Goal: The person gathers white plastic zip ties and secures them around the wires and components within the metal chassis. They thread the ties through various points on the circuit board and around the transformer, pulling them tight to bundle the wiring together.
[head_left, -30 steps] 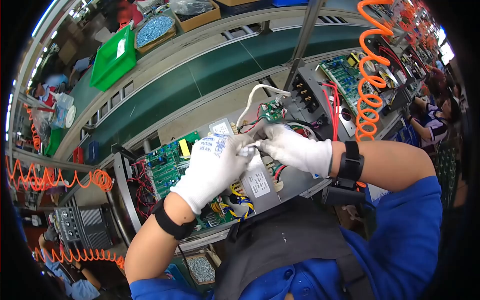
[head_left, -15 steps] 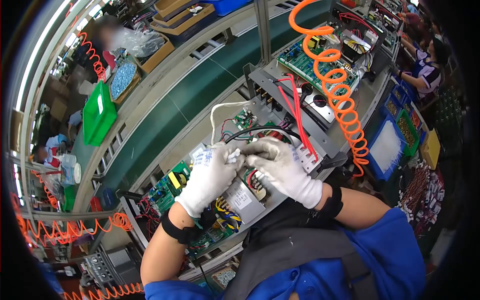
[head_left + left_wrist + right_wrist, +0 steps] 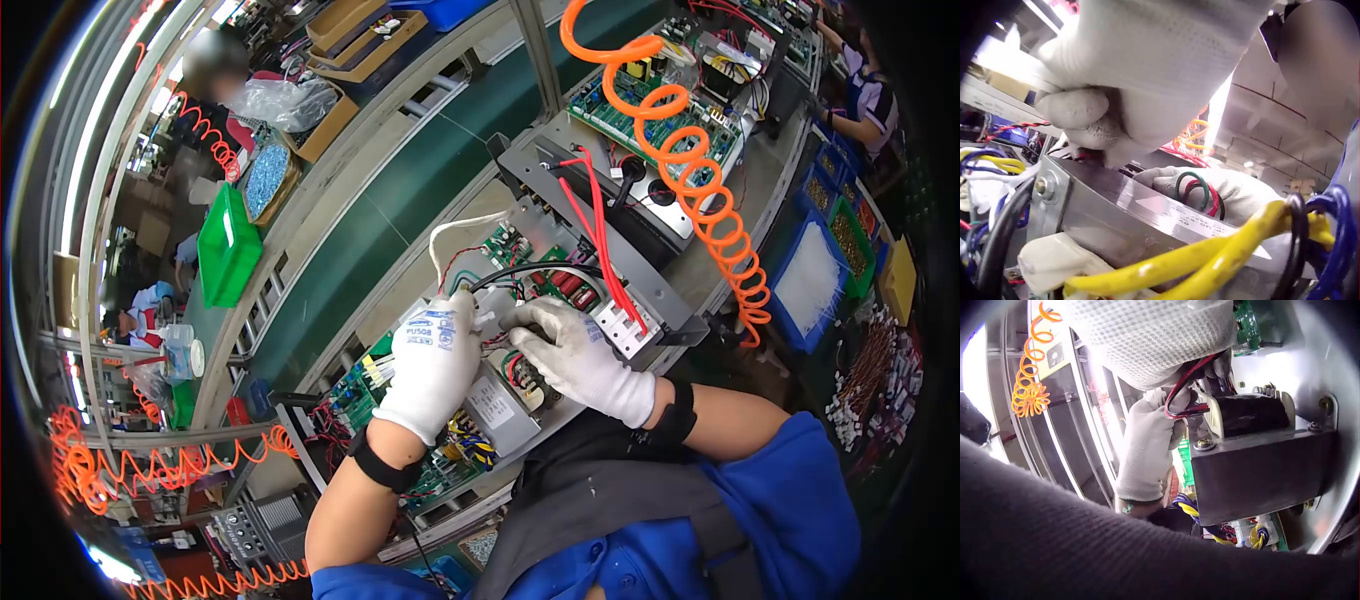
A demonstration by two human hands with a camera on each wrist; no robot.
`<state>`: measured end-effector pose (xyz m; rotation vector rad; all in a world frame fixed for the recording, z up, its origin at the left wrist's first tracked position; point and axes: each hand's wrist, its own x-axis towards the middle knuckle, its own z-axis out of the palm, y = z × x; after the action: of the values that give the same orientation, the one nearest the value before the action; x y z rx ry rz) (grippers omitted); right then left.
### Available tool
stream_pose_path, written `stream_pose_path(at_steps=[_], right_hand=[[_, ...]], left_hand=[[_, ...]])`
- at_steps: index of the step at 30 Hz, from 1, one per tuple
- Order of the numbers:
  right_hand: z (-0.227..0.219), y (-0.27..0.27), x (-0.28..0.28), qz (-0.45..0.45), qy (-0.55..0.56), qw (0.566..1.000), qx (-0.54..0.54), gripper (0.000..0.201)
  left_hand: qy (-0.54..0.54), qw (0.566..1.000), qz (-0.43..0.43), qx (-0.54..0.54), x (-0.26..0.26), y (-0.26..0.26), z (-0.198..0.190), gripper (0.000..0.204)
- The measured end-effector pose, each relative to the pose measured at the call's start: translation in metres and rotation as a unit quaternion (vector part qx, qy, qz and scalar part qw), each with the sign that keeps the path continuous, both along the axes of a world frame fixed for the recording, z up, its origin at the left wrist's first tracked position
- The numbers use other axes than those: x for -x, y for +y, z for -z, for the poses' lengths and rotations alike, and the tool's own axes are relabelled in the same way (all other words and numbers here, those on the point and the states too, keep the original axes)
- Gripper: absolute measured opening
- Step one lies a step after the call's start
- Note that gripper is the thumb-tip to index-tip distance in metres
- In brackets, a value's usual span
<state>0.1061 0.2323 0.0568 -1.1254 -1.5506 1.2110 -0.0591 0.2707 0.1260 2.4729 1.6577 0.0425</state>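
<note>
Both hands wear white knit gloves and meet over an opened metal chassis with circuit boards. My left hand (image 3: 432, 365) has its fingers curled at a small white connector (image 3: 488, 323), which the fingers partly hide. From the right, my right hand (image 3: 580, 365) reaches in with thumb and forefinger close together. Thin red and black wires (image 3: 1175, 403) loop out from under its fingers in the right wrist view. Just below the hands sits a metal-cased transformer (image 3: 500, 405) with a white label. Thick yellow wires (image 3: 1210, 256) cross in front of it in the left wrist view.
Thick red cables (image 3: 597, 235) rise from the chassis's right end. An orange coiled air hose (image 3: 690, 165) hangs beyond it. A green bin (image 3: 228, 245) stands past the conveyor (image 3: 370, 225). Parts bins, including a blue tray (image 3: 808, 285), lie at the right.
The head view has swung, shifting the whole scene. Both hands stay over the chassis. The right fingers have drawn slightly away from the left hand, and the white connector shows between them.
</note>
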Motion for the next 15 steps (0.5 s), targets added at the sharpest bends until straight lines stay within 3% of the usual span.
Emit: stream_pose_path(at_steps=[1,2,3,5,7,9,10,11,12,13,15], right_hand=[[0.000,-0.003,-0.002,0.003,-0.019,1.000,-0.017,0.021],[-0.003,-0.006,-0.002,0.028,-0.078,0.989,-0.122,0.026],[-0.012,-0.010,-0.010,0.029,-0.076,0.989,-0.121,0.026],[-0.070,-0.015,-0.035,-0.079,-0.211,0.957,-0.182,0.028],[-0.100,0.007,-0.052,-0.064,-0.181,0.949,-0.250,0.025],[-0.092,0.047,-0.047,-0.032,-0.216,0.903,-0.370,0.018],[-0.103,0.067,-0.038,-0.096,-0.319,0.896,-0.295,0.015],[-0.101,0.092,-0.028,-0.175,-0.432,0.854,-0.231,0.014],[-0.102,0.106,-0.019,-0.211,-0.475,0.833,-0.191,0.014],[-0.095,0.121,-0.010,-0.266,-0.544,0.759,-0.240,0.015],[-0.077,0.135,0.004,-0.295,-0.518,0.773,-0.216,0.015]], left_hand=[[0.005,1.000,0.003,0.003,-0.001,0.002,0.000,0.017],[0.003,1.000,0.008,0.007,-0.002,0.005,0.000,0.018],[-0.001,1.000,0.012,0.008,-0.003,0.007,-0.001,0.019],[-0.050,0.999,0.006,-0.002,0.005,0.011,0.008,0.019],[-0.101,0.995,-0.006,-0.007,0.008,0.008,0.013,0.019],[-0.170,0.982,-0.075,0.029,0.003,0.006,0.011,0.019],[-0.178,0.980,-0.080,0.027,0.006,0.004,0.016,0.023],[-0.184,0.979,-0.082,0.022,0.006,0.003,0.018,0.023],[-0.173,0.983,-0.066,-0.009,0.005,0.001,0.019,0.017],[-0.162,0.985,-0.051,-0.041,0.006,0.001,0.020,0.012],[-0.152,0.985,-0.043,-0.062,0.009,0.001,0.022,0.015]])
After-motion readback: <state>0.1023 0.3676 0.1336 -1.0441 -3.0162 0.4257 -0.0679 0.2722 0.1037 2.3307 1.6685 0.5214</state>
